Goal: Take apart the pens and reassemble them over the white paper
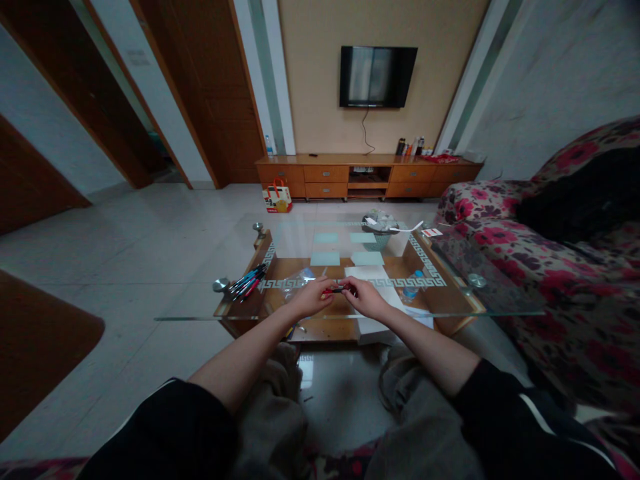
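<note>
Over the near part of the glass table [475, 293], both my hands hold a slim red and black pen [337, 291] between them. My left hand [313, 299] is closed on its red end. The fingers of my right hand [365, 298] pinch the dark end. Fingers partly cover the pen, so its tip and cap cannot be made out. To the left on the glass lies a pile of pens [247, 285], mostly dark and blue with a red one among them.
Under the glass, the wooden shelf holds a white box [375, 277], a plastic bottle [413, 283] and a clear plastic bag [296, 283]. A lined basket [380, 233] stands beyond the table. At the right is a floral sofa [500, 227].
</note>
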Demonstrator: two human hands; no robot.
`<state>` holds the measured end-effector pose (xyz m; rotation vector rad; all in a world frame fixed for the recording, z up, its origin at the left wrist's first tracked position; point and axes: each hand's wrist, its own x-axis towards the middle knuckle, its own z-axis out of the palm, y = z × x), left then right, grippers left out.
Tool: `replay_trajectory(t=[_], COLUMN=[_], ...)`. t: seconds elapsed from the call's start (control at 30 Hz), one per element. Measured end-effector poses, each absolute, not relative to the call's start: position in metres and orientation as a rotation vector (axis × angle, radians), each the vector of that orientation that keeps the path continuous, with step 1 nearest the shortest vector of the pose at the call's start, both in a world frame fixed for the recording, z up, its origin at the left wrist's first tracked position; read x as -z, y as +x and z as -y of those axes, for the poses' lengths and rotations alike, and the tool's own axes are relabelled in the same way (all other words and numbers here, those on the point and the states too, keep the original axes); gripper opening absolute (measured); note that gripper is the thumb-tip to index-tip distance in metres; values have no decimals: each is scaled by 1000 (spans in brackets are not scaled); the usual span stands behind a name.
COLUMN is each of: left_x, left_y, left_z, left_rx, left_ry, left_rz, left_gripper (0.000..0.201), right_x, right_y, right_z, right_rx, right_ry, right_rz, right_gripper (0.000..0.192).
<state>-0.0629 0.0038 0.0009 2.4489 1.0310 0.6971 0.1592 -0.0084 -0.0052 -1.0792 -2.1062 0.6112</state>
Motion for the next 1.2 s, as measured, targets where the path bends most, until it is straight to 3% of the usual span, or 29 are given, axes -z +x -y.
replay_trajectory(t=[0.77,1.07,1.2], left_x=[-5,-6,-6], left_y=[-59,-63,-65], left_z=[0,-3,-4], left_rx=[-597,-575,-592], left_ry=[2537,2498,2479], left_rz=[-1108,-1086,-1092], left_gripper=[25,35,38], right_x=[-7,-3,0], right_y=[153,152,155], right_z=[19,18,16], right_rx=[-767,-677,-652], right_ry=[-1013,-1059,-1118], right_rz=[2074,2107,2090], right_gripper=[11,15,27])
